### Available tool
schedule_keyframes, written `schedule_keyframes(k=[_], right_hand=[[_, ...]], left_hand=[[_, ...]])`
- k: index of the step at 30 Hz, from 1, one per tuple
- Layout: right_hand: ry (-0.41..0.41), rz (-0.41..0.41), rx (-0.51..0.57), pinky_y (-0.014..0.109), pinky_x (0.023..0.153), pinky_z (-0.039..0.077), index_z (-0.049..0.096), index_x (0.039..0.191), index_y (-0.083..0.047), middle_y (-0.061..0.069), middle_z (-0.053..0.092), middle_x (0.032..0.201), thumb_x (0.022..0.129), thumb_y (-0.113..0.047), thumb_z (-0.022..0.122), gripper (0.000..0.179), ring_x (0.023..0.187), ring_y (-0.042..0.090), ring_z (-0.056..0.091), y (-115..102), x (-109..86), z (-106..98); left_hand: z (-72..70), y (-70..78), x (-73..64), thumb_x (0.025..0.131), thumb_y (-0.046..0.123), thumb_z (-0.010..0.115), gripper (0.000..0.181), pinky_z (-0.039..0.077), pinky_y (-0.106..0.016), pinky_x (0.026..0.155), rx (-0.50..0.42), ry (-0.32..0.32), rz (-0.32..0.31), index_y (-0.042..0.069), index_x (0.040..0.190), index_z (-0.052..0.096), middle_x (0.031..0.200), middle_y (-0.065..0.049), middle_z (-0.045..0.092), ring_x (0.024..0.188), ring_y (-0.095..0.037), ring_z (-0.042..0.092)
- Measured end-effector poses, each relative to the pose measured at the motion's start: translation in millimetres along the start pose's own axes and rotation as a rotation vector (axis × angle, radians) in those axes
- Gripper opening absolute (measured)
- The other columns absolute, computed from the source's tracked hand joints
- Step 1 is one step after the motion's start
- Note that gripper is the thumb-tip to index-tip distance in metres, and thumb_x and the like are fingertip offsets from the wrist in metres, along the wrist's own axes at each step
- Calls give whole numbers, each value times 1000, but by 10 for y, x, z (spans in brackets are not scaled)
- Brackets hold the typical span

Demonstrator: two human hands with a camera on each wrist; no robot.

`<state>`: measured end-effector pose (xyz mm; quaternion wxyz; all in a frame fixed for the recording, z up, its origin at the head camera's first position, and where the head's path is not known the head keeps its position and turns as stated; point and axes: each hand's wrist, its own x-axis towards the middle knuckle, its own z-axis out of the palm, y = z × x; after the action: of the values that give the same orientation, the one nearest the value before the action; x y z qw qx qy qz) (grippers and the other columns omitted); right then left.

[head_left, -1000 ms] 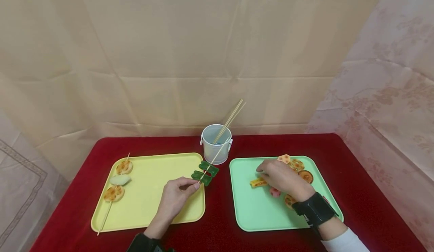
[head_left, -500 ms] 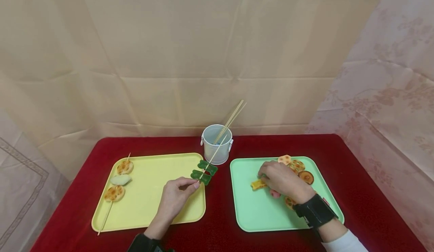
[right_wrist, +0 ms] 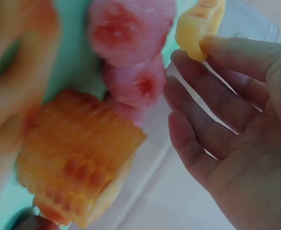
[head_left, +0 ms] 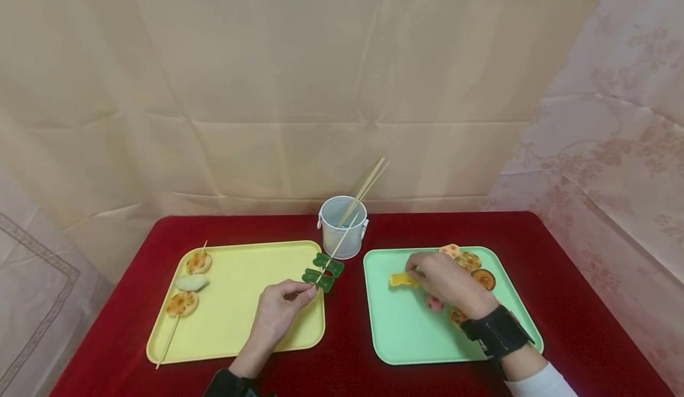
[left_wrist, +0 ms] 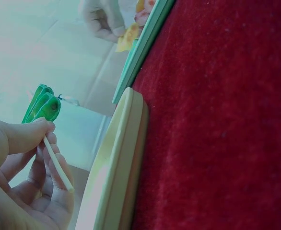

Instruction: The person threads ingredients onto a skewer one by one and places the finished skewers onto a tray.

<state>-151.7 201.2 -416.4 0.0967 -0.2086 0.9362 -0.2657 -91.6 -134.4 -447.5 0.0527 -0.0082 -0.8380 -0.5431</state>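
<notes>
Between thumb and fingertips, my left hand (head_left: 280, 308) holds a bamboo skewer (head_left: 342, 239) near its lower end. Two green pepper pieces (head_left: 319, 280) are threaded on it just above the fingers. The skewer slants up over the yellow tray's right edge, its tip overlapping the bucket in the head view. My right hand (head_left: 446, 278), over the green tray, pinches a yellow pepper piece (head_left: 402, 279) by one end. In the right wrist view the other fingers curve loosely below that piece (right_wrist: 198, 28). Beside them lie a pink, red-spotted piece (right_wrist: 131, 33) and a corn chunk (right_wrist: 80, 155).
On the green tray (head_left: 406, 340), lotus root slices (head_left: 468, 260) and a round brown mushroom-like piece (head_left: 484, 279) lie around my right hand. The yellow tray (head_left: 251, 332) bears a filled skewer (head_left: 168, 342). Several skewers (head_left: 369, 181) lean in a white bucket (head_left: 335, 245).
The yellow pepper piece has turned and shifted left in my right hand's pinch. My left hand and the green pepper skewer have barely moved.
</notes>
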Motion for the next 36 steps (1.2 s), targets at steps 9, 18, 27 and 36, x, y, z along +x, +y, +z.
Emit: schedule_keyframes(k=[9, 18, 27, 36], right_hand=[[188, -61, -96, 24, 55, 45, 74, 105, -10, -7, 59, 73, 95, -14, 77, 11, 44, 2, 45, -54, 105, -32], [339, -41, 7, 26, 59, 46, 76, 106, -10, -2, 71, 89, 95, -15, 76, 12, 67, 11, 53, -155, 196, 1], [406, 38, 95, 29, 69, 52, 76, 110, -10, 1, 74, 94, 97, -17, 74, 14, 78, 16, 59, -218, 243, 35], [488, 65, 165, 28, 70, 54, 76, 107, -9, 0, 74, 89, 99, -19, 73, 13, 78, 16, 63, -204, 237, 58]], left_hand=[[18, -7, -2, 87, 10, 82, 5, 53, -25, 71, -3, -5, 12, 7, 92, 83, 85, -1, 77, 77, -11, 68], [30, -11, -35, 87, 12, 83, 5, 48, -25, 70, -27, -17, 15, 9, 91, 84, 84, 1, 77, 78, -8, 63], [41, -19, -60, 86, 12, 84, 5, 49, -24, 74, -59, -42, 9, 9, 91, 84, 84, 2, 77, 81, -8, 65], [39, -6, -72, 86, 12, 84, 3, 49, -24, 75, -64, -91, 11, 10, 88, 84, 82, 4, 75, 80, -8, 66]])
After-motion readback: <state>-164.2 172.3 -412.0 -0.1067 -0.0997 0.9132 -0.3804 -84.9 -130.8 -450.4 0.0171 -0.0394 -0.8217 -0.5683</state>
